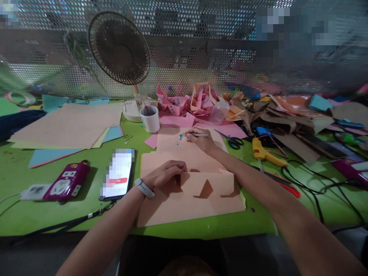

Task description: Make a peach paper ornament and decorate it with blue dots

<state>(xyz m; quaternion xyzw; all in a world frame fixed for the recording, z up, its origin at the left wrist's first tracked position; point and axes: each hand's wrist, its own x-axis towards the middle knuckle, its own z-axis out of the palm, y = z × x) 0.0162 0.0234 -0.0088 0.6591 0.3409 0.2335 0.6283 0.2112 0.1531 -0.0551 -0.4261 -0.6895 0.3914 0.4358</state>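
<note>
My right hand (201, 141) is closed around a slim, pale, pen-like tool (199, 134). Its front end is close to a small cluster of tiny blue pieces (181, 137) on a peach paper sheet (168, 145). My left hand (169, 173), with a light watch on its wrist, grips the left end of a folded peach paper piece (221, 182). That piece stands up from a larger peach sheet (161, 214) and has triangular flaps cut in it. The fingertips of my left hand are partly hidden.
Left lie a phone (118, 174), a purple power strip (67, 181) and stacked paper (69, 120). A fan (119, 48) and white cup (150, 119) stand behind. Right are scissors (235, 142), a yellow glue gun (267, 153), a red-black cutter (283, 184) and cables. Pink paper shapes (175, 103) sit at the back.
</note>
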